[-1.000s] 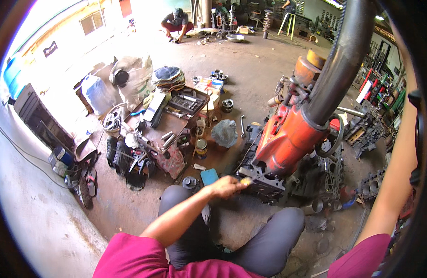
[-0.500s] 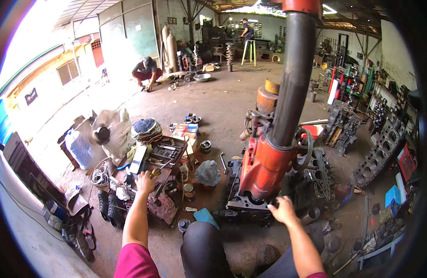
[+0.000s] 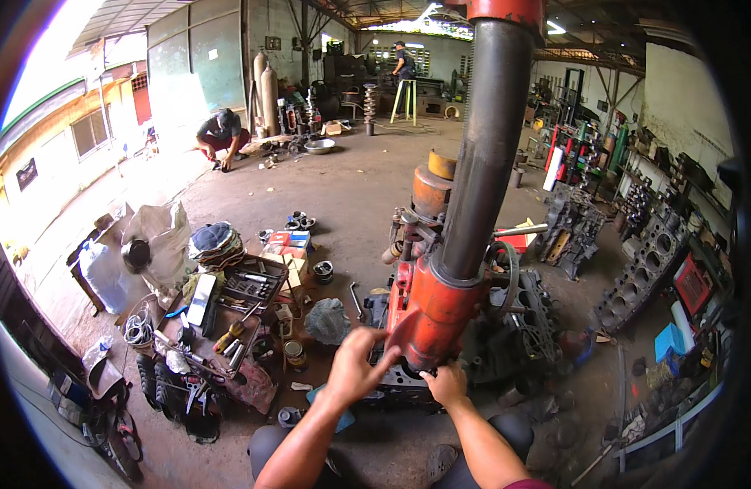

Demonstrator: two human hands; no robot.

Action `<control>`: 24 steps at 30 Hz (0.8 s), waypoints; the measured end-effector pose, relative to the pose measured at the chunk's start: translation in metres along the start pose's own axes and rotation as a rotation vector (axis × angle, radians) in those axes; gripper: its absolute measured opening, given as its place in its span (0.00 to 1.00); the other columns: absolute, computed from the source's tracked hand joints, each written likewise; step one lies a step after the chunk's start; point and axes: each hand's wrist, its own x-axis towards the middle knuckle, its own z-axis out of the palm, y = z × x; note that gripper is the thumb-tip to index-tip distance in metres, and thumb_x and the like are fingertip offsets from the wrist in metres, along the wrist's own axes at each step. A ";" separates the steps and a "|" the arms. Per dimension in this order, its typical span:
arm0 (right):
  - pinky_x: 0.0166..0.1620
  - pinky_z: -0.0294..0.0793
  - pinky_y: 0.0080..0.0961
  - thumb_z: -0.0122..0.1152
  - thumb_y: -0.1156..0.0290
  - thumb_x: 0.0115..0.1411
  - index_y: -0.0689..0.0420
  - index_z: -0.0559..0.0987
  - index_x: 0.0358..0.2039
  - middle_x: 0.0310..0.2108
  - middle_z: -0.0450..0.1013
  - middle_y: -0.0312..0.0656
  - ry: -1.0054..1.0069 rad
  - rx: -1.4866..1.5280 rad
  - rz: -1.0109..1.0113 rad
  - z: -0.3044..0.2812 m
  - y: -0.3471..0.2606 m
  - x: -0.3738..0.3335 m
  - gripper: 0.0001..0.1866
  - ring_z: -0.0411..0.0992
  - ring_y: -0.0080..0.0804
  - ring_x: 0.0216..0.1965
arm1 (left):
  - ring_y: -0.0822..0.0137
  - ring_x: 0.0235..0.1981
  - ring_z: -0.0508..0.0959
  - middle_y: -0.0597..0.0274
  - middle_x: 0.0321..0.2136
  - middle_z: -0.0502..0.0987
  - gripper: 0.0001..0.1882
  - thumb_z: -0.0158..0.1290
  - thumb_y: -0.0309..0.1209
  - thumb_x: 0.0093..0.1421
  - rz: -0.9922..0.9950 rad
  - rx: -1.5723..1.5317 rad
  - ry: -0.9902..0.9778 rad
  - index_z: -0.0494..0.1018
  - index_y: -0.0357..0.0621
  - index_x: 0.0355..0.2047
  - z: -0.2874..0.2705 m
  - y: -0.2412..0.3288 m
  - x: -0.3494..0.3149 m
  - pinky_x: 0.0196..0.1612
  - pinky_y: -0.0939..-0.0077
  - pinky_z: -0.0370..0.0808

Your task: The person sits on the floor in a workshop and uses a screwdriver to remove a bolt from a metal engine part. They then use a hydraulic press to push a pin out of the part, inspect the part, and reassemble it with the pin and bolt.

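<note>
A red boring machine with a thick black column stands on an engine block. My left hand is raised at the near left side of the machine's red base, thumb and fingers apart, with nothing seen in it. Close beside it, my right hand is at the foot of the base, over the block's top. Its fingers are curled and the thumb points left. Whatever it grips is hidden by the hand.
Left of the machine lies a tool tray, a yellow-handled screwdriver and a can. Engine blocks lean at the right. A crouching person works at the far left; another person is at the back.
My left hand has left the tools and moved right to the machine. My right hand has shifted left along its base. The view has turned somewhat to the right.
</note>
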 end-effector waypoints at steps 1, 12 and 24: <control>0.46 0.71 0.47 0.72 0.54 0.48 0.58 0.82 0.35 0.38 0.76 0.50 0.001 -0.010 0.005 0.000 0.001 0.000 0.22 0.72 0.54 0.42 | 0.53 0.40 0.79 0.50 0.36 0.79 0.16 0.65 0.34 0.55 -0.008 -0.024 -0.089 0.77 0.36 0.39 0.009 0.003 -0.006 0.46 0.65 0.76; 0.43 0.73 0.45 0.68 0.58 0.51 0.57 0.82 0.30 0.33 0.77 0.48 -0.040 0.058 -0.050 -0.024 0.004 -0.005 0.15 0.75 0.50 0.38 | 0.46 0.31 0.77 0.48 0.28 0.75 0.16 0.61 0.38 0.58 0.037 -0.091 -0.305 0.75 0.36 0.33 0.045 0.003 -0.011 0.35 0.58 0.75; 0.33 0.73 0.38 0.73 0.65 0.48 0.58 0.80 0.27 0.25 0.73 0.42 -0.117 0.067 0.004 -0.069 0.000 -0.025 0.12 0.74 0.43 0.29 | 0.49 0.41 0.79 0.48 0.43 0.76 0.20 0.57 0.39 0.61 -0.066 -0.055 -0.595 0.74 0.39 0.49 0.061 -0.013 -0.039 0.44 0.60 0.77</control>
